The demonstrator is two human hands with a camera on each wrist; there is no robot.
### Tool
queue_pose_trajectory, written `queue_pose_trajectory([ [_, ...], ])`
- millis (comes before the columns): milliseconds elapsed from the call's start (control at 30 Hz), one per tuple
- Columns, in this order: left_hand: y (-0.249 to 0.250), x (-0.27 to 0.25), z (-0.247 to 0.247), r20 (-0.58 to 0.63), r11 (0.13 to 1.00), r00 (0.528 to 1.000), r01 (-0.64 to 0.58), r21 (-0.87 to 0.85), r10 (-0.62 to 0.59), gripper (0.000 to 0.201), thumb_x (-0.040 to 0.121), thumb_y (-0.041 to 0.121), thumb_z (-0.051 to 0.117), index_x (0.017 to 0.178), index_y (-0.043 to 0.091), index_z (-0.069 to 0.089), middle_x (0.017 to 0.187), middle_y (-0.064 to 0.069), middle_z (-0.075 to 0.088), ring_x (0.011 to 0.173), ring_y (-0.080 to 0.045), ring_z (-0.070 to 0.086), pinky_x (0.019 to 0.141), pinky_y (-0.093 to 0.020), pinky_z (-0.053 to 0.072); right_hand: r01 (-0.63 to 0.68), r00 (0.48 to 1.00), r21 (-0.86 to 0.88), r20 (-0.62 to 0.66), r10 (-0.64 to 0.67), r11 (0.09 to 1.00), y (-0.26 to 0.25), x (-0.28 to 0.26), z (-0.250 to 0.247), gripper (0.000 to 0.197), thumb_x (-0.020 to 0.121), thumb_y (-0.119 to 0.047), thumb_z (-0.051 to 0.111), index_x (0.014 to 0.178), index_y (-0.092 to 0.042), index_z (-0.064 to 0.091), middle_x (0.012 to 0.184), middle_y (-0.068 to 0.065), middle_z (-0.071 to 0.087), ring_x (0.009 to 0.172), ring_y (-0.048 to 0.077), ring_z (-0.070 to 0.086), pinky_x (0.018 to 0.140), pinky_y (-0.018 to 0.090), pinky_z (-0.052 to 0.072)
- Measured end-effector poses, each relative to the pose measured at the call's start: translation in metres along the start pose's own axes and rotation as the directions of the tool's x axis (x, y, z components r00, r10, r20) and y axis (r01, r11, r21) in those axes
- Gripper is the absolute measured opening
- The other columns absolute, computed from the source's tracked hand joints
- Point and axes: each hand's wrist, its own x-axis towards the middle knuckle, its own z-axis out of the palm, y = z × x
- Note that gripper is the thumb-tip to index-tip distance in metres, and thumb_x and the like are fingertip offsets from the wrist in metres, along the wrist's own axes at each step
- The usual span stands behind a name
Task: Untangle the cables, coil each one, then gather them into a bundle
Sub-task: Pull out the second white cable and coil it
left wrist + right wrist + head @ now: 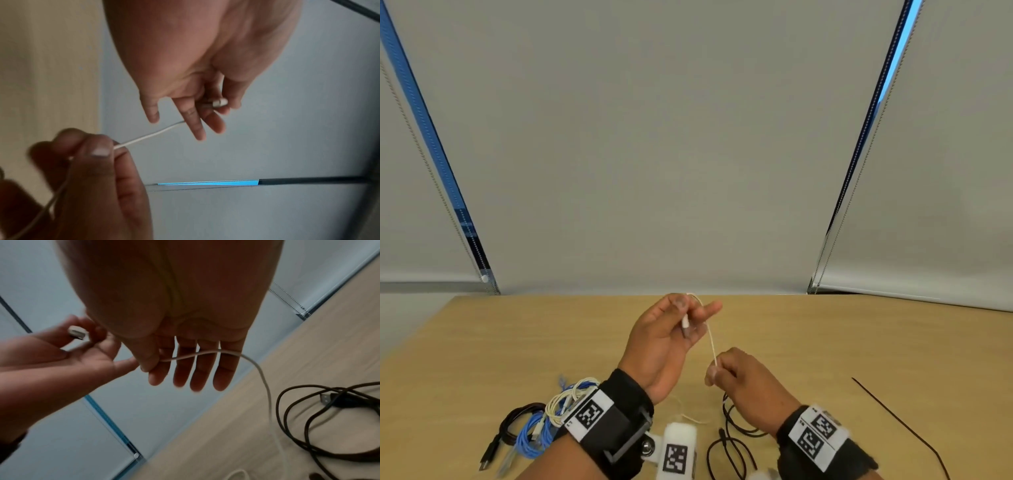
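Note:
Above the wooden table, my left hand pinches the white cable just behind its plug, its other fingers spread. The cable loops over the fingers and runs down to my right hand, which pinches it between thumb and forefinger. In the left wrist view the plug sits at the left hand's fingertips and the cable stretches to the right hand. The right wrist view shows the cable crossing the right fingers and dropping to the table. A loose black cable lies under the right wrist.
Coiled black, blue and white cables lie together at the near left, beside my left wrist. A thin black strip lies on the table at the right. Grey blinds hang behind the table's far edge.

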Motion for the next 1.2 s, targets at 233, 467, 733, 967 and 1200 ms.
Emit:
queue_pose_trajectory([
  [233, -0.002, 0.008, -0.012, -0.077, 0.752, 0.978, -0.098, 0.652, 0.194, 0.013, 0.103, 0.016, 0.054, 0.096, 0.015, 0.064, 0.105, 0.007, 0.078, 0.106, -0.008, 0.071, 0.093, -0.032, 0.047, 0.044, 0.988, 0.152, 0.137, -0.065, 0.987, -0.025, -0.016, -0.011, 0.02, 0.099, -0.035, 0.05, 0.089, -0.027, 0.065, 0.072, -0.002, 0.07, 0.068, 0.013, 0.07, 0.072, 0.03, 0.056],
  [467, -0.018, -0.005, -0.008, 0.077, 0.681, 0.996, -0.032, 0.732, -0.035, 0.026, 0.103, 0.017, 0.049, 0.087, 0.019, 0.069, 0.079, -0.001, 0.074, 0.091, -0.026, 0.071, 0.093, -0.045, 0.051, 0.123, 0.971, 0.206, -0.228, -0.074, 0.971, -0.046, -0.012, -0.043, 0.023, 0.102, -0.027, 0.049, 0.088, -0.031, 0.065, 0.098, -0.005, 0.068, 0.076, 0.011, 0.073, 0.071, 0.036, 0.059],
  [733, -0.016, -0.015, -0.001, 0.17, 0.804, 0.981, -0.025, 0.594, -0.095, 0.021, 0.097, 0.029, 0.054, 0.079, 0.023, 0.064, 0.071, -0.002, 0.064, 0.083, -0.023, 0.073, 0.09, -0.028, 0.047, 0.12, 0.983, 0.399, -0.176, -0.052, 0.909, -0.048, -0.009, -0.045, 0.022, 0.104, -0.02, 0.048, 0.087, -0.025, 0.061, 0.084, 0.002, 0.071, 0.065, 0.019, 0.066, 0.062, 0.032, 0.056],
  [967, 0.006, -0.015, -0.004, 0.155, 0.986, 0.988, -0.018, 0.165, -0.008, 0.017, 0.098, 0.025, 0.056, 0.085, 0.014, 0.059, 0.085, -0.015, 0.069, 0.105, -0.045, 0.069, 0.094, -0.04, 0.052, 0.086, 0.989, 0.401, -0.146, -0.03, 0.912, -0.044, -0.01, -0.046, 0.018, 0.1, -0.026, 0.057, 0.09, -0.023, 0.071, 0.066, -0.004, 0.058, 0.052, 0.013, 0.053, 0.052, 0.029, 0.047],
  [1200, 0.018, -0.001, -0.002, 0.053, 0.978, 0.988, -0.15, 0.147, 0.144, 0.016, 0.104, 0.018, 0.047, 0.097, 0.012, 0.06, 0.127, -0.019, 0.069, 0.126, -0.03, 0.063, 0.105, -0.044, 0.04, 0.022, 0.999, 0.326, 0.016, -0.029, 0.945, -0.041, -0.025, -0.013, 0.021, 0.103, -0.03, 0.051, 0.102, -0.038, 0.07, 0.065, -0.006, 0.059, 0.054, 0.012, 0.055, 0.057, 0.027, 0.049],
])
